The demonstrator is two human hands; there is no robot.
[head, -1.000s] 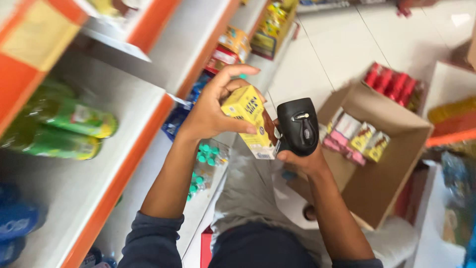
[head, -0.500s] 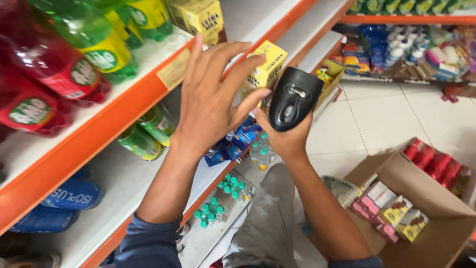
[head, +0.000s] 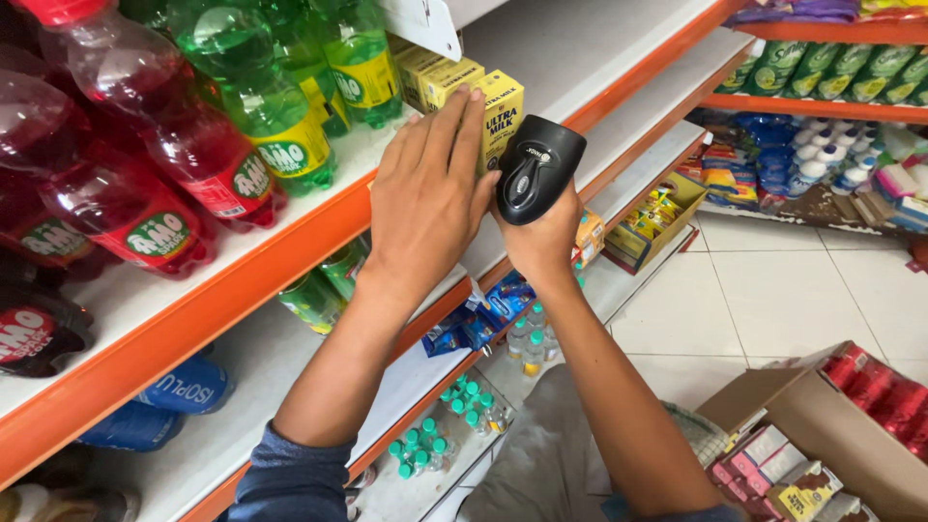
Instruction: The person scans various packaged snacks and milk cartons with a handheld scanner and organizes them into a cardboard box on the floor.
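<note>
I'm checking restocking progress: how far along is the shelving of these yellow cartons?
Done: a few yellow cartons already stand in a row on the shelf beside the green bottles. In hand: the left hand presses another carton into that row, while the right hand holds a black scanner. Left: the cardboard box on the floor holds more small cartons.

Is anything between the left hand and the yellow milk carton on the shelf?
No. The left hand already rests on the yellow milk carton. The black scanner in the right hand sits beside it.
</note>
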